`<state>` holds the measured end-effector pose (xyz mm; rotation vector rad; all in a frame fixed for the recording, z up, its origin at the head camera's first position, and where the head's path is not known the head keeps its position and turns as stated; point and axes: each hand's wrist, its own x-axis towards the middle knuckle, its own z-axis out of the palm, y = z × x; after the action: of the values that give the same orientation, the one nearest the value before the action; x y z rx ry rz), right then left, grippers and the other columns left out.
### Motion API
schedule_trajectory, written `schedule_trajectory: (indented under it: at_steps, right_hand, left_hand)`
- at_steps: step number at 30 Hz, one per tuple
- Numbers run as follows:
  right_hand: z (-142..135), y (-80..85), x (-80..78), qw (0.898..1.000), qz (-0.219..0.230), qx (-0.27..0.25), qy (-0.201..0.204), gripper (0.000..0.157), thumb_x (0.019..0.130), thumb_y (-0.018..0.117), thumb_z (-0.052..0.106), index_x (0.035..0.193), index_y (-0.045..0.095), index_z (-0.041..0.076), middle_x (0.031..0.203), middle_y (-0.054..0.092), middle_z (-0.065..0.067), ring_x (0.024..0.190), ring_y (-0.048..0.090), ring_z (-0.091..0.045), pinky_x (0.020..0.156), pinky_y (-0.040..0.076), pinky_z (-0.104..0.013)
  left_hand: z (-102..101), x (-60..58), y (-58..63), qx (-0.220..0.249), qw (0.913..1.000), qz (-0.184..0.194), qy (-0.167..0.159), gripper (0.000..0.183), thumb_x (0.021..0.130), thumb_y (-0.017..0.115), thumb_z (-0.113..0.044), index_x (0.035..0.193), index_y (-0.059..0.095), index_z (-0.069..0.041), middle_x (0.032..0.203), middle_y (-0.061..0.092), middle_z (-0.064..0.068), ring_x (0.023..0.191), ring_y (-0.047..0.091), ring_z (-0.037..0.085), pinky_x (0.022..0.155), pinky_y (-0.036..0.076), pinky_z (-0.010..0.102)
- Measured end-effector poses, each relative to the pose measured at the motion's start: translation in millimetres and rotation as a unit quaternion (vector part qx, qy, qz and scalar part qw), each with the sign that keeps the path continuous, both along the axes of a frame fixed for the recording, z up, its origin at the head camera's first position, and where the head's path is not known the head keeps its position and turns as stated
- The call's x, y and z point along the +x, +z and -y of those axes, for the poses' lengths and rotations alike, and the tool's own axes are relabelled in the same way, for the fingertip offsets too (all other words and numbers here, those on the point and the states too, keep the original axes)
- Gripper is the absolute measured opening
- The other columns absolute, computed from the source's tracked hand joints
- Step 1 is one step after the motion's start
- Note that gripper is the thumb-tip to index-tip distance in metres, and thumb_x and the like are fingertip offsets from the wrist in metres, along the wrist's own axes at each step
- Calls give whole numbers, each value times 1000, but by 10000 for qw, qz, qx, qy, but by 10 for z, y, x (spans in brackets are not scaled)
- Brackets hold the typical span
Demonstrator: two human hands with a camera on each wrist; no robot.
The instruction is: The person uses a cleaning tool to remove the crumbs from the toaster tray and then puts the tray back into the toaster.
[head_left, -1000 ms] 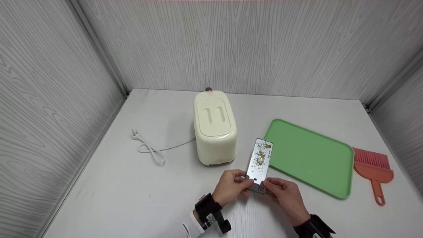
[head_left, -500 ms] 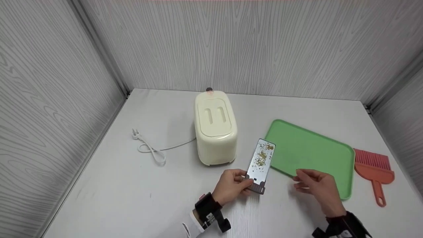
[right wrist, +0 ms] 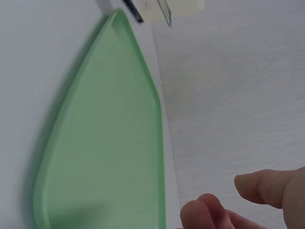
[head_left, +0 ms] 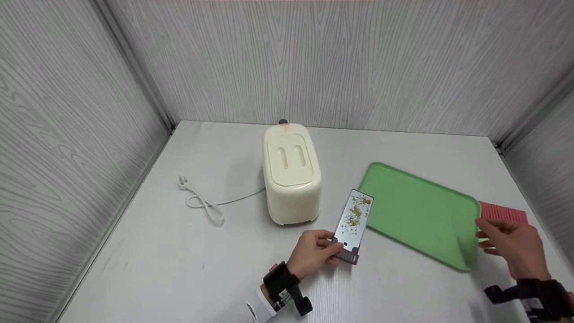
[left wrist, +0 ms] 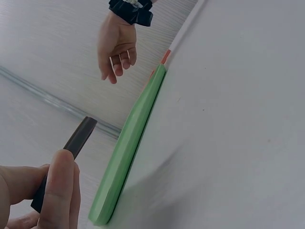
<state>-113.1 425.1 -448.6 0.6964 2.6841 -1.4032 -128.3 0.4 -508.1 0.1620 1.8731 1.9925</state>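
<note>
My left hand pinches the dark grey end of a toaster crumb tray between thumb and fingers. Brown crumbs lie scattered over its shiny surface, and its far corner overlaps the green tray in the head view. In the left wrist view the crumb tray's dark end shows edge-on, raised off the table. Loosely bent and holding nothing, my right hand hovers over the right end of the green tray and a small brush with red bristles. That hand hides the brush's orange body and handle.
A cream toaster stands left of the green tray, its lid with two slots on top. Its white cord and plug lie coiled on the table to the left. Grey wood-grain walls enclose the back and sides.
My right hand has let go of the crumb tray's end and moved right, across the green tray to the brush. The left hand keeps its grip, with the crumb tray tilted slightly rightward.
</note>
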Motion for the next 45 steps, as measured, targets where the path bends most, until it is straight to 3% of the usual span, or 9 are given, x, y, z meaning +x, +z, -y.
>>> schedule_trajectory:
  at_steps: [3, 8, 14, 17, 21, 25, 35, 42, 45]
  right_hand:
    - [-162, 25, -29, 9966, 379, 695, -214, 73, 101, 60, 50, 137, 54, -14, 86, 75, -8, 71, 72, -18, 63, 64, -32]
    - [-411, 17, -63, 9816, 866, 1704, 33, 71, 103, 57, 47, 130, 51, -18, 96, 68, -30, 75, 69, -31, 56, 57, -36]
    - [-588, -98, -80, 9611, 1753, 2133, 109, 66, 101, 58, 43, 120, 49, -20, 86, 63, -24, 75, 63, -31, 56, 53, -36]
    - [-643, -164, -49, 9525, 2091, 2186, 357, 55, 100, 56, 42, 95, 63, -13, 71, 63, -13, 69, 59, -26, 56, 46, -33]
    - [-726, -241, -7, 9527, 2207, 1950, 757, 56, 100, 56, 45, 63, 67, 5, 58, 60, -4, 59, 53, -20, 53, 38, -30]
    - [-787, -304, -2, 9545, 2171, 1816, 943, 50, 98, 60, 42, 62, 65, 7, 57, 59, -3, 56, 51, -19, 52, 36, -30]
    - [-858, -400, -36, 9578, 2245, 1772, 284, 36, 97, 57, 23, 66, 55, 5, 58, 53, -5, 56, 51, -19, 54, 40, -30]
    - [-962, -405, -23, 9639, 2184, 1525, -26, 42, 95, 53, 34, 60, 46, 11, 53, 46, -1, 50, 45, -16, 51, 36, -29]
    - [-982, -398, -39, 9664, 2202, 1302, -247, 44, 98, 53, 38, 68, 51, 6, 57, 47, -2, 54, 46, -17, 53, 37, -30]
  left_hand:
    - [5, 1, 1, -1, 10000, 4, -7, 23, 94, 73, 0, 114, 67, 8, 86, 75, 13, 61, 69, 12, 61, 65, 29]
    - [22, 3, -3, -41, 9999, -95, -56, 26, 95, 74, -2, 117, 67, 9, 87, 75, 13, 61, 70, 13, 62, 65, 33]
    - [17, 13, -5, -88, 9999, -100, -88, 28, 95, 74, -4, 119, 66, 8, 86, 75, 12, 59, 69, 12, 60, 65, 31]
    - [9, 12, -16, -142, 9998, -68, -101, 28, 94, 75, -4, 119, 67, 8, 86, 75, 11, 59, 69, 12, 60, 65, 30]
    - [4, 8, -21, -195, 9997, -35, -112, 27, 94, 75, -5, 118, 67, 7, 86, 75, 9, 60, 69, 12, 61, 65, 29]
    - [1, 14, -6, -148, 9999, 28, -51, 27, 94, 75, -4, 117, 67, 8, 85, 74, 10, 60, 69, 12, 61, 65, 29]
    - [18, 16, 0, -139, 9999, -7, 7, 29, 94, 75, -3, 119, 66, 9, 87, 74, 11, 62, 69, 13, 61, 65, 30]
    - [26, -9, 6, -41, 10000, -9, -47, 28, 94, 74, -2, 118, 66, 10, 88, 75, 13, 61, 69, 12, 63, 65, 30]
    - [30, -19, 19, -83, 10000, -22, -17, 29, 94, 74, -3, 119, 66, 9, 89, 75, 13, 63, 69, 12, 64, 66, 31]
